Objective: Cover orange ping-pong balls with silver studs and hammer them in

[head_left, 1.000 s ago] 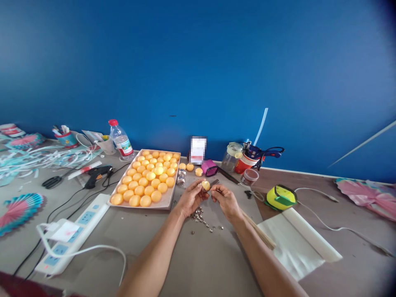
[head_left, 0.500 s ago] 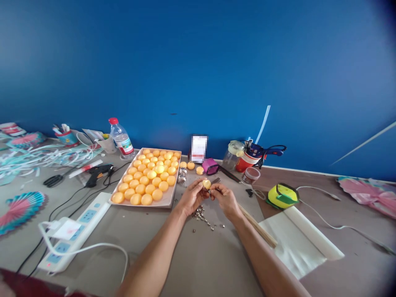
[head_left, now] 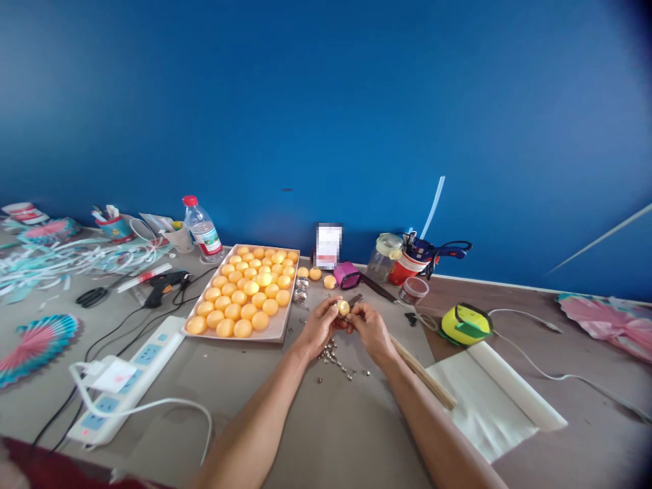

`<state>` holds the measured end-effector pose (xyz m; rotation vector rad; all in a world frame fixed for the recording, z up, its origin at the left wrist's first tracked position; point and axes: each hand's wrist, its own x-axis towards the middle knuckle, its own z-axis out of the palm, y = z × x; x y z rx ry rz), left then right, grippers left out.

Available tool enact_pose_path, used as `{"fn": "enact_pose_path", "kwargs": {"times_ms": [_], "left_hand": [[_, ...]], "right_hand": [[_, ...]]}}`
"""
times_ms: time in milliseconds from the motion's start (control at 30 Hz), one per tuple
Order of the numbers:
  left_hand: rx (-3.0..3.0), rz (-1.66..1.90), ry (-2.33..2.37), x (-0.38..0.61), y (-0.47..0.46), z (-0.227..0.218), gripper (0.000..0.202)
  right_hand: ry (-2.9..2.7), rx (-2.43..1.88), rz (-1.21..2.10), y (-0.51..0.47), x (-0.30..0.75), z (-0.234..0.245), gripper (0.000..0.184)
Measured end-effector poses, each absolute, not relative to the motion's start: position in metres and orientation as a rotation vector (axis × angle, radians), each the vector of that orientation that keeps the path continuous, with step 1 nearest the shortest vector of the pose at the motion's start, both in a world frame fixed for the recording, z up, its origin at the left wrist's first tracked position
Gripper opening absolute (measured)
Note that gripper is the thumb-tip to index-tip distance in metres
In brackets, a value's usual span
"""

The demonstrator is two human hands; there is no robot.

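My left hand (head_left: 318, 327) is closed round a yellow-orange ping-pong ball (head_left: 343, 307), held up between thumb and fingers. Against the ball's right side, my right hand (head_left: 373, 330) has its fingers pinched together; what they hold is too small to make out. Behind the fingers a dark, flat metal piece (head_left: 355, 299) shows in part. Below the hands lies a loose heap of small shiny metal bells or beads (head_left: 331, 352), with a few scattered toward me. Several loose ping-pong balls (head_left: 316, 274) sit beyond my hands.
To the left stands a shallow tray (head_left: 282, 334) full of ping-pong balls, with a power strip (head_left: 115, 401) and a glue gun (head_left: 161, 288) further left. A water bottle (head_left: 204, 234) is behind. At right are wooden sticks (head_left: 425, 373), white sheet material (head_left: 496, 401) and a yellow-green pouch (head_left: 464, 324).
The ball has turned slightly in my left hand, and my right fingers have shifted a little against it. The whole view has moved slightly.
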<state>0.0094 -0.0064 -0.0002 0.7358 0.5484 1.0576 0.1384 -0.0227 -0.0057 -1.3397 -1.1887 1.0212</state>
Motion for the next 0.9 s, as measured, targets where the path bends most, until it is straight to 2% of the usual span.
{"fn": "enact_pose_path", "kwargs": {"times_ms": [133,267,367,500,667,900], "left_hand": [[0.651,1.026,0.501,0.004,-0.003,-0.001,0.036],[0.554,1.036,0.460,-0.003,0.002,0.002,0.033],[0.577,1.034,0.445,-0.005,0.004,0.003,0.029],[0.609,1.035,0.472,-0.004,0.004,0.003,0.028],[0.637,1.042,0.463,-0.003,0.005,0.003,0.026],[0.648,1.048,0.481,-0.005,0.006,0.003,0.024]], "right_hand": [[-1.189,-1.252,1.124,-0.022,0.147,-0.004,0.022],[-1.419,-1.311,1.147,-0.025,0.161,-0.003,0.019],[-1.689,-1.374,1.060,-0.029,0.162,-0.004,0.020],[-2.014,-1.415,0.780,-0.034,0.147,-0.006,0.023],[-2.133,-1.551,0.532,-0.034,0.132,-0.014,0.019],[-2.022,-1.511,0.565,-0.029,0.139,-0.018,0.018]]}}
